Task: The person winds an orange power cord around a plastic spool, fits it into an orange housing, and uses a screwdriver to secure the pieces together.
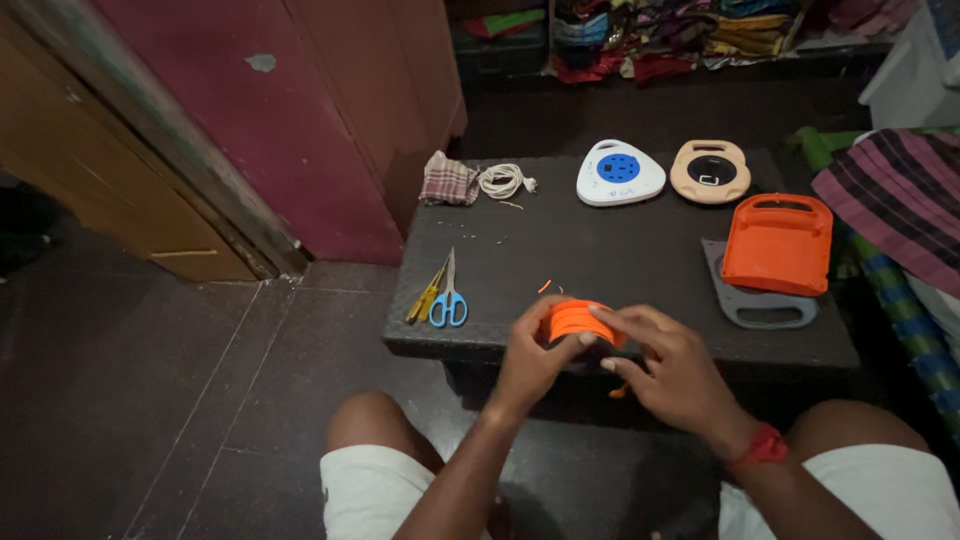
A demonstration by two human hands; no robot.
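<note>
Here you hold an orange cable reel (575,320) over the near edge of the low dark table (620,250), just in front of your knees. Your left hand (530,355) has its grip closed around the left side of the reel, and your right hand (670,365) grasps the right side, with the fingers laid over the top. A short end of orange wire (620,390) hangs under your right hand.

On the table, to the left of the reel, lie blue-handled scissors (449,300) and a yellow tool (427,297), just beside each other. To the right an orange plastic cover (778,243) rests on a grey plate (765,305). At the far edge you see a white and blue triangular socket case (620,173), a beige case (710,171), a coiled white cord (502,181) and a checked cloth (449,181).
</note>
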